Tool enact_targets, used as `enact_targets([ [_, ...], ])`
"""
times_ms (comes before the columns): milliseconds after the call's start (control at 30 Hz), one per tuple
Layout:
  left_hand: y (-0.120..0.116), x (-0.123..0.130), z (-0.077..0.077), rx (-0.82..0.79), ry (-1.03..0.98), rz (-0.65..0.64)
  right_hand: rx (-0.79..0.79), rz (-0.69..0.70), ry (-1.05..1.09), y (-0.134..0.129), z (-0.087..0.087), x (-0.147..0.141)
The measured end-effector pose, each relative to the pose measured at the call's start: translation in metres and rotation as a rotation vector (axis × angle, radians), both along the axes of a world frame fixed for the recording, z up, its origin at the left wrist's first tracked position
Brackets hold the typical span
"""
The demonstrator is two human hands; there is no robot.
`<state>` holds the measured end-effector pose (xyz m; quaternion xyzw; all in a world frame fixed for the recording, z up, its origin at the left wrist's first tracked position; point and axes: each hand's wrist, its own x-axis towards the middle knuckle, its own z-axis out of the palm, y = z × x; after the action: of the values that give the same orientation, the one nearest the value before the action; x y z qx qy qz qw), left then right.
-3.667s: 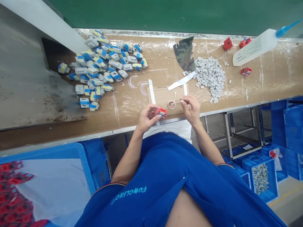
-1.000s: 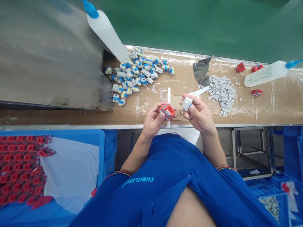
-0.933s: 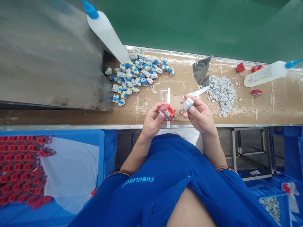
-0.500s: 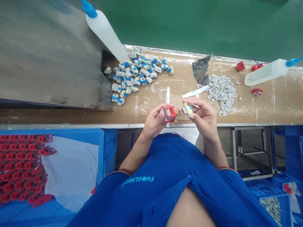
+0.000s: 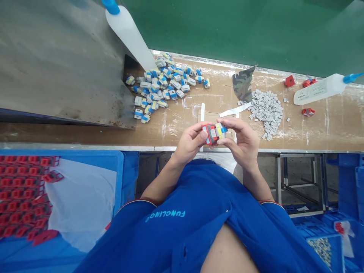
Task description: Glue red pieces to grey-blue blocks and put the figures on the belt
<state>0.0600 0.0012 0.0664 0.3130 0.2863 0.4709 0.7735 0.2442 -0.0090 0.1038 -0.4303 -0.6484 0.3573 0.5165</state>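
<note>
While near the bench edge (image 5: 159, 148), left hand (image 5: 189, 139) grips red housing (image 5: 208, 135), right hand (image 5: 241, 139) — blue-white block (image 5: 221, 131), touching

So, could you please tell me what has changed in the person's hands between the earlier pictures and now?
The left hand and right hand have come together. The right hand has carried its grey, blue and yellow block leftward until it meets the red housing held in the left hand. Neither was let go. The pile of blocks and the heap of small grey pieces on the bench stayed as they were.
</note>
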Motion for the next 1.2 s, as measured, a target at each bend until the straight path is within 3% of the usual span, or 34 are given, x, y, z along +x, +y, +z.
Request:
enact_targets([
  [300, 0.007, 0.002, 0.013, 0.036, 0.039, -0.035, 0.319, -0.062, -0.132, 0.008, -0.003, 0.001],
  [600, 0.017, -0.005, 0.019, 0.059, 0.112, -0.060, 0.321, -0.124, -0.146, 0.005, -0.018, -0.004],
  [767, 0.018, 0.008, 0.027, 0.056, 0.077, 0.036, 0.460, -0.211, -0.291, 0.003, -0.021, -0.011],
  [900, 0.012, 0.016, 0.027, 0.051, 0.054, 0.024, 0.439, -0.247, -0.370, 0.002, -0.025, -0.011],
  [1000, 0.012, 0.013, 0.025, 0.161, 0.084, -0.048, 0.408, -0.226, -0.325, 0.001, -0.024, -0.005],
  [1200, 0.025, -0.002, 0.020, 0.583, 0.228, 0.030, 0.249, -0.091, -0.088, -0.001, -0.020, -0.003],
])
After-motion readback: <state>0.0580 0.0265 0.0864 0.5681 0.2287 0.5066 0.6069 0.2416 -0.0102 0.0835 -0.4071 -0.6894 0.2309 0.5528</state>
